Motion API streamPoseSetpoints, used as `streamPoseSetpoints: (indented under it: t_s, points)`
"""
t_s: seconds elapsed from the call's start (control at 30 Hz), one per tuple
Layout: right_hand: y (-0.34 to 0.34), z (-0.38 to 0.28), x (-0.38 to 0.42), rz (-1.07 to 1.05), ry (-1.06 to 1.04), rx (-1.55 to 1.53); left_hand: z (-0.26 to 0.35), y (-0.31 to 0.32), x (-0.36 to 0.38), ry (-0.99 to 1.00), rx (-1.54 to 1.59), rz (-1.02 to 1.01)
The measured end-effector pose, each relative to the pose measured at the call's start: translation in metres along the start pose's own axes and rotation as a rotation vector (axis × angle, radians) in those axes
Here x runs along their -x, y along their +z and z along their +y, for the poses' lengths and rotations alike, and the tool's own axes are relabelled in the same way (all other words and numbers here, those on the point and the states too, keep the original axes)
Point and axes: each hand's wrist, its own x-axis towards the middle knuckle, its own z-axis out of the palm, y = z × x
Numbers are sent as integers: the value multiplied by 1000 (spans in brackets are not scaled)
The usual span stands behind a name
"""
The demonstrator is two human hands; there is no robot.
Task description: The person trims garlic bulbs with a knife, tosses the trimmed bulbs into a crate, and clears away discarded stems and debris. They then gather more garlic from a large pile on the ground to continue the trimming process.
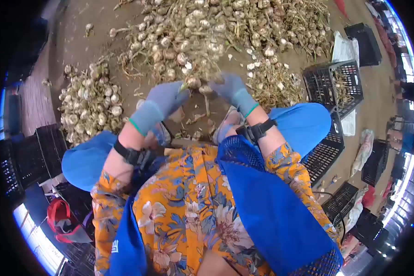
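Observation:
Both my hands wear grey-blue knit gloves with green cuffs. My left hand (172,95) has its fingers closed around the stem end of a garlic bulb (193,83). Close by on the right, my right hand (229,86) is blurred by motion, beside a second bulb (205,89) with a stalk hanging down; what its fingers hold cannot be made out. Just beyond my hands lies a large heap of garlic bulbs with dry stalks (188,46).
A smaller garlic pile (89,106) lies at the left, and trimmed stalks and bits (273,85) lie at the right. Black plastic crates (324,87) stand further right, others at the left. A red bag (60,216) is at the lower left.

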Motion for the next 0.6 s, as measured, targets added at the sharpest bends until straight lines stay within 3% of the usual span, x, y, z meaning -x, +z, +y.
streamPoseSetpoints:
  t_s: [0.07, 0.17, 0.2, 0.23, 0.3, 0.33, 0.37, 0.43, 0.5, 0.57, 0.6]
  points:
    - [-11, -43, 32, 23, -209, -525, -6, 12, -6, -50, -88, -173]
    - [3, -56, 28, 49, -370, -624, 15, 7, -11, -55, -104, -166]
    - [-1, -56, 31, 54, -240, -669, 9, 15, -15, -128, -40, -125]
    - [-6, -52, 32, 55, -246, -670, 6, 15, -12, -129, -45, -120]
    - [-14, -37, 32, -39, 83, -1011, 11, 5, 0, 111, 378, 174]
    - [-5, -22, 30, -83, 75, -1159, 19, -2, 4, 134, 441, 224]
    - [-1, -23, 34, -91, 78, -1155, 26, 2, 7, 128, 445, 228]
    - [6, -27, 43, -86, -66, -1073, 35, 5, 8, -29, 989, 147]
    - [27, -22, 36, -136, 51, -1134, 33, 8, 7, -78, 1059, 132]
    - [32, -29, 40, 105, -173, -852, 32, 11, 7, -92, 1075, 194]
    - [23, -32, 34, -28, 109, -775, 22, 14, 6, -112, 1038, 246]
